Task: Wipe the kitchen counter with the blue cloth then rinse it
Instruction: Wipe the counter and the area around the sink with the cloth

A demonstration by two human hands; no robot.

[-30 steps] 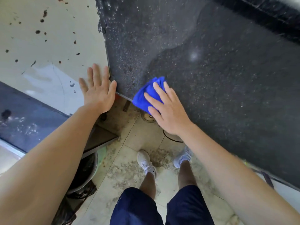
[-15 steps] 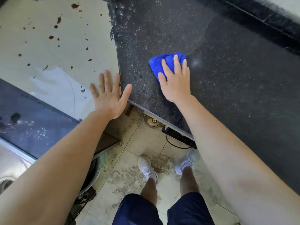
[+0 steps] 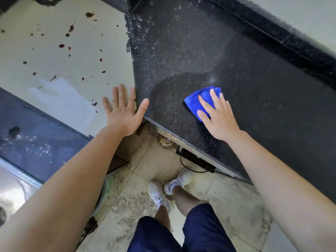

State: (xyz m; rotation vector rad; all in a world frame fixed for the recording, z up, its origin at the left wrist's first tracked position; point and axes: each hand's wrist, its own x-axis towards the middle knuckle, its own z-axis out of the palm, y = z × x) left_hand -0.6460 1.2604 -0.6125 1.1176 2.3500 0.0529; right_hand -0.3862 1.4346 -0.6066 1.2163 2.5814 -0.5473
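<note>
A bunched blue cloth (image 3: 195, 101) lies on the black speckled kitchen counter (image 3: 254, 91), a little in from its front edge. My right hand (image 3: 219, 117) presses flat on the cloth with the fingers spread over it. My left hand (image 3: 123, 113) is spread open and rests at the counter's left corner, its thumb on the black top and its fingers against the pale wall (image 3: 54, 51). A darker wet patch on the counter spreads to the left of the cloth.
The pale wall carries dark red splatter spots. A second dark counter (image 3: 36, 128) with a steel sink (image 3: 11, 193) sits at lower left. A raised black ledge (image 3: 272, 33) bounds the counter's far side. Below are a dirty tiled floor (image 3: 145, 171), my legs and white shoes.
My right hand has slid the blue cloth to the right across the counter and back toward the front edge, widening the wet patch. My left hand has stayed at the corner.
</note>
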